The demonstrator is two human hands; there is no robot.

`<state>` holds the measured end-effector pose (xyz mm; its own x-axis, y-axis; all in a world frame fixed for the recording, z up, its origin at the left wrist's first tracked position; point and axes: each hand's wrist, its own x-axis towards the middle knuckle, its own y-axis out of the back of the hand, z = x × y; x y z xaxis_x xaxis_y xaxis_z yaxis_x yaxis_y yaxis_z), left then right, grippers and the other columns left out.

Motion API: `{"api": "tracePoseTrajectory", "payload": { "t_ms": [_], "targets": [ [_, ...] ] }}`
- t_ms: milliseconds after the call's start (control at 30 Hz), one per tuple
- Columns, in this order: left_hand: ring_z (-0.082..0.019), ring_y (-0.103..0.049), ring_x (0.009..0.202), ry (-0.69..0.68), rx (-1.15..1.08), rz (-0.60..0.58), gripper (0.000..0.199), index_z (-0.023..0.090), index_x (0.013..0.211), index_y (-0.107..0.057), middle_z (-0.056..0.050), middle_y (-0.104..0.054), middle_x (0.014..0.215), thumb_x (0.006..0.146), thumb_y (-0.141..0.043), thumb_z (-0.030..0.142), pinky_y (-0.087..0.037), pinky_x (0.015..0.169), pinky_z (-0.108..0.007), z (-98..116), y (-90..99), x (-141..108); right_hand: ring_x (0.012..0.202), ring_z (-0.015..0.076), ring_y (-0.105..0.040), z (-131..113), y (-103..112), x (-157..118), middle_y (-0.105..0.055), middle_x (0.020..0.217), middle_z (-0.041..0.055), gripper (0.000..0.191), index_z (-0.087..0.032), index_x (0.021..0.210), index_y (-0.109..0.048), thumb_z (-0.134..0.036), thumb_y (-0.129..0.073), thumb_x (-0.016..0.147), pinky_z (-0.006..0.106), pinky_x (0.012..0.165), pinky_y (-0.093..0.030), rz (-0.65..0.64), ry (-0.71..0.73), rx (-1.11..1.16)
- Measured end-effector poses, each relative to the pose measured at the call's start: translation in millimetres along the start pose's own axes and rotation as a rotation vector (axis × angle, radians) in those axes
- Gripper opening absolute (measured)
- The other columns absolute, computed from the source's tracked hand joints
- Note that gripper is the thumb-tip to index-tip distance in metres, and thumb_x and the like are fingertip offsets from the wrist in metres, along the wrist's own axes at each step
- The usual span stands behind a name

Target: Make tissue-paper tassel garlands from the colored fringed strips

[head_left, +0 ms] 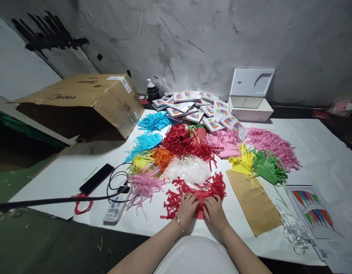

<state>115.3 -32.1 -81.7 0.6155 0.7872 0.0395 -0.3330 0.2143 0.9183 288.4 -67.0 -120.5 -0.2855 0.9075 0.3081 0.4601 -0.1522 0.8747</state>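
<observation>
A strip of red fringed paper [201, 196] lies at the front of the white table, its fringes spreading out to both sides. My left hand [188, 208] grips its left part with curled fingers; a thin bracelet circles that wrist. On the right part, my right hand [214, 211] has its fingers bent and pressed on the paper, close to the left hand. Just beyond sits a crumpled clear plastic bag [187, 169]. More dark red fringed paper [178, 140] is heaped behind that bag. What lies under my fingertips is hidden.
Pink fringed paper [144, 186], a power bank [115, 209] with a cable, and a phone [96, 179] lie left. To the right are a brown paper sheet [254, 201] and silvery ties [295, 228]. Printed packets [187, 106], a white box [250, 112] and a cardboard carton [113, 106] stand behind.
</observation>
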Motion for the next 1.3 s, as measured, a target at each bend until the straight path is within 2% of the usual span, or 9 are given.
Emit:
{"api": "tracePoseTrajectory", "payload": {
  "t_ms": [133, 400, 567, 667, 733, 900, 1000, 1100, 1300],
  "targets": [
    [-0.021, -0.052, 0.095, 0.02, 0.002, 0.013, 0.019, 0.025, 0.091, -0.066, -0.002, -0.065, 0.093, 0.088, -0.05, 0.014, -0.029, 0.094, -0.043, -10.2, -18.1, -4.9, 0.103, 0.0211, -0.051, 0.1, 6.9, -1.1, -0.064, 0.099, 0.0045, 0.017, -0.022, 0.097, -0.063, -0.015, -0.052, 0.087, 0.045, 0.102, -0.021, -0.066, -0.05, -0.035],
    [-0.024, -0.051, 0.097, 0.374, 0.151, 0.001, 0.024, 0.02, 0.09, -0.066, -0.007, -0.062, 0.103, 0.091, -0.043, 0.023, -0.031, 0.087, -0.044, -11.1, -3.2, 3.3, 0.092, 0.0232, -0.05, 4.7, 12.8, 16.9, -0.063, 0.088, 0.0051, 0.018, -0.022, 0.075, -0.064, -0.023, -0.052, 0.089, 0.046, 0.091, -0.027, -0.066, -0.248, -0.145],
    [-0.028, -0.052, 0.091, 0.456, 0.195, -0.022, 0.021, 0.017, 0.085, -0.068, -0.01, -0.062, 0.097, 0.086, -0.049, 0.026, -0.033, 0.079, -0.045, -12.4, -6.9, 20.8, 0.084, 0.0257, -0.049, 7.7, 1.9, 32.3, -0.061, 0.082, 0.0103, 0.021, -0.019, 0.075, -0.066, -0.026, -0.052, 0.088, 0.049, 0.085, -0.029, -0.044, -0.333, -0.216],
    [-0.028, -0.052, 0.091, 0.458, 0.203, -0.028, 0.019, 0.018, 0.085, -0.069, -0.01, -0.062, 0.097, 0.084, -0.052, 0.027, -0.034, 0.078, -0.044, -15.0, -10.7, 25.1, 0.092, 0.0269, -0.048, 9.1, -0.9, 30.7, -0.062, 0.091, 0.0125, 0.019, -0.019, 0.09, -0.067, -0.019, -0.048, 0.089, 0.051, 0.09, -0.025, -0.022, -0.303, -0.213],
    [-0.028, -0.052, 0.091, 0.454, 0.203, -0.022, 0.019, 0.019, 0.084, -0.069, -0.01, -0.062, 0.097, 0.084, -0.052, 0.027, -0.034, 0.079, -0.044, -16.2, -10.7, 26.0, 0.097, 0.0245, -0.048, 9.9, -1.4, 25.5, -0.063, 0.097, 0.0095, 0.019, -0.021, 0.092, -0.066, -0.015, -0.049, 0.088, 0.047, 0.096, -0.022, -0.034, -0.2, -0.175],
    [-0.027, -0.053, 0.094, 0.433, 0.18, 0.016, 0.018, 0.019, 0.089, -0.067, -0.009, -0.062, 0.099, 0.084, -0.052, 0.028, -0.036, 0.084, -0.045, -18.3, -2.7, 18.5, 0.091, 0.0186, -0.052, 12.6, -5.0, 16.7, -0.065, 0.086, 0.0019, 0.016, -0.024, 0.088, -0.065, -0.014, -0.053, 0.086, 0.039, 0.101, -0.02, -0.083, 0.032, -0.081],
    [-0.027, -0.048, 0.11, 0.281, 0.146, 0.121, 0.026, 0.022, 0.108, -0.062, -0.009, -0.057, 0.118, 0.084, -0.056, 0.03, -0.028, 0.098, -0.048, -18.5, -4.4, 6.6, 0.088, 0.0189, -0.052, 11.8, -6.5, 18.1, -0.064, 0.081, 0.0026, 0.016, -0.021, 0.084, -0.064, -0.014, -0.051, 0.087, 0.041, 0.099, -0.021, -0.074, 0.029, -0.065],
    [-0.024, -0.046, 0.113, 0.091, 0.094, 0.214, 0.021, 0.027, 0.103, -0.063, -0.005, -0.06, 0.116, 0.085, -0.055, 0.02, -0.022, 0.103, -0.049, -18.1, -14.7, -1.9, 0.088, 0.0197, -0.052, 7.5, -6.8, 19.5, -0.064, 0.085, 0.004, 0.012, -0.02, 0.084, -0.063, -0.02, -0.052, 0.088, 0.042, 0.096, -0.023, -0.075, 0.013, -0.049],
    [-0.021, -0.051, 0.096, 0.125, 0.008, 0.106, 0.014, 0.024, 0.085, -0.066, -0.002, -0.064, 0.092, 0.087, -0.053, 0.019, -0.029, 0.094, -0.044, -23.8, -21.1, -2.4, 0.091, 0.0201, -0.052, 5.0, -4.9, 16.6, -0.063, 0.089, 0.0043, 0.015, -0.022, 0.085, -0.062, -0.015, -0.049, 0.088, 0.042, 0.098, -0.022, -0.103, -0.009, -0.035]
  ]
}}
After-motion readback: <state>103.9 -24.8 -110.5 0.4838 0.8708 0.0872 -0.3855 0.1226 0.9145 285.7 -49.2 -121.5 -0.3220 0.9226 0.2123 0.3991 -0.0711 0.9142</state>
